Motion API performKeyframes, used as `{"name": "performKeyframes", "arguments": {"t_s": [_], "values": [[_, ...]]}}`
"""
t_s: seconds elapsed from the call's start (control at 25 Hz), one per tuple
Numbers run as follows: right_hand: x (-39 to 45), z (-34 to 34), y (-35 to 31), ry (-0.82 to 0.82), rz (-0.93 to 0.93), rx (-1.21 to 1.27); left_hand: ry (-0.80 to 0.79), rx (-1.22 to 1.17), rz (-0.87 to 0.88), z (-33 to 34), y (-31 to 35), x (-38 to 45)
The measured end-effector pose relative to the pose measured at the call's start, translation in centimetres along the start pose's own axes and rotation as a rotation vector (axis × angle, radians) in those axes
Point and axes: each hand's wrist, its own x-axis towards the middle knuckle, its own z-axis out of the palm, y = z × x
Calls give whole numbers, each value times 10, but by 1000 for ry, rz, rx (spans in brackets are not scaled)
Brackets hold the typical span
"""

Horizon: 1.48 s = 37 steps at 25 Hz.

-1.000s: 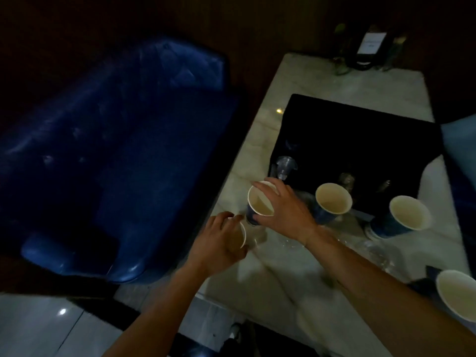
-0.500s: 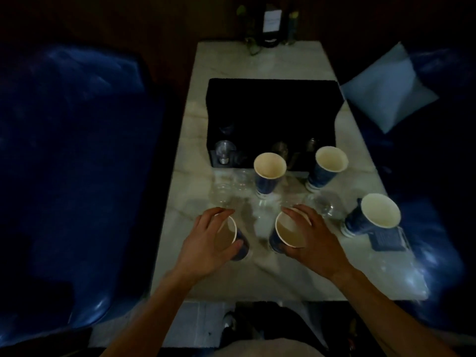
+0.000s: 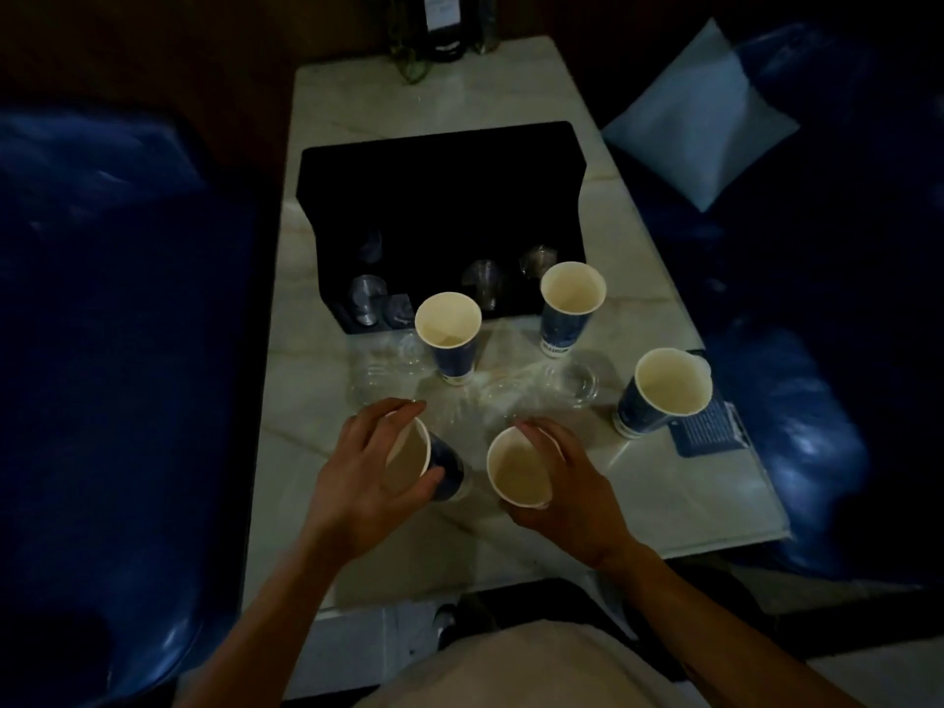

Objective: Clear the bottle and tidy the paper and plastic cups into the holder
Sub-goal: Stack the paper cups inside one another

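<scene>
My left hand (image 3: 365, 472) grips a blue paper cup (image 3: 434, 465) near the table's front, tilted toward the right. My right hand (image 3: 567, 482) holds a second blue paper cup (image 3: 518, 470) right beside it. Three more blue paper cups stand upright: one in the middle (image 3: 449, 332), one further right (image 3: 569, 304), one at the right edge (image 3: 664, 390). Clear plastic cups lie between them (image 3: 572, 383) and at the left (image 3: 388, 362). The black holder (image 3: 439, 196) sits behind, with clear cups (image 3: 365, 298) in its front slots.
The marble table (image 3: 638, 498) stands between dark blue sofas (image 3: 117, 319). A pale cushion (image 3: 700, 115) lies on the right sofa. A dark bottle with a label (image 3: 444, 23) and glassware stand at the table's far end. A blue card (image 3: 710, 429) lies under the right cup.
The view has swung from the left sofa to centre on the table. Both hands have drawn their cups toward the table's front edge, side by side.
</scene>
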Motion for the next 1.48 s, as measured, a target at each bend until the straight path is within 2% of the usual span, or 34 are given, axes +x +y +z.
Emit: {"name": "performKeyframes", "arguments": {"t_s": [0.2, 0.4, 0.6, 0.72, 0.96, 1.08, 1.36, 1.48], "values": [[1, 3, 13, -38, 135, 263, 66, 9, 193, -46, 35, 9], [6, 3, 21, -116, 125, 284, 58, -33, 349, -47, 80, 17], [8, -4, 21, -167, 116, 352, -75, 164, 346, 0, 97, 22], [7, -11, 21, -154, 100, 346, -81, 206, 337, 30, 93, 26], [6, -7, 24, -153, 75, 364, -84, 192, 317, 81, 74, 30], [6, -6, 24, -121, 43, 294, -102, 179, 324, 97, 64, 30], [11, 2, 30, -175, 84, 324, -82, 181, 344, 114, 51, 30], [11, 4, 33, -175, 83, 363, -147, 181, 356, 113, 51, 31]]}}
